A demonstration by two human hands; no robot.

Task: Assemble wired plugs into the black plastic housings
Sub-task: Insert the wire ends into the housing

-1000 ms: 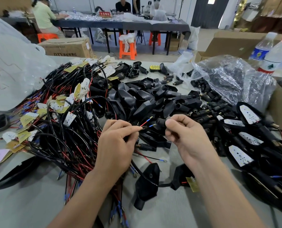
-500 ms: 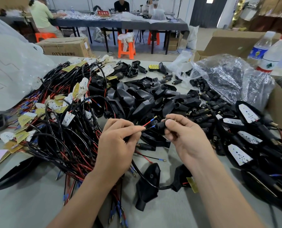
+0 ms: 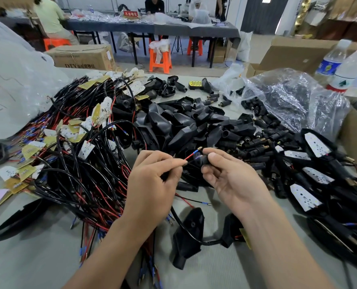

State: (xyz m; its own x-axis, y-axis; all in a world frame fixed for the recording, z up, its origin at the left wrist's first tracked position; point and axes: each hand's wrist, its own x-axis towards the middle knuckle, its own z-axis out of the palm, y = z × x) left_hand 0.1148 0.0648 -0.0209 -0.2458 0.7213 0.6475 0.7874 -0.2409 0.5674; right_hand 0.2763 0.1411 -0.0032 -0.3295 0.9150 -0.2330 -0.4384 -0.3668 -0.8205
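- Left hand [image 3: 152,182] pinches the red wire [image 3: 191,155] between closed fingertips.
- Right hand [image 3: 232,180] curls round a black plug [image 3: 201,159] at the wire's tip, seemingly not yet seated.
- Housings [image 3: 173,126] lie beyond both fingertips.
- Pushed askew, the wire could buckle.

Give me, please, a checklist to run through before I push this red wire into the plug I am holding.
1. Left hand pinches the red wire near its end: ok.
2. Right hand grips the black plug: ok.
3. Wire tip seated in the plug: not ok, its metal tip shows outside.
4. Tip lined up with the plug's opening: cannot tell, fingers hide it.
5. Wire free of the cable tangle: cannot tell.
6. Black housings piled behind the hands: ok.
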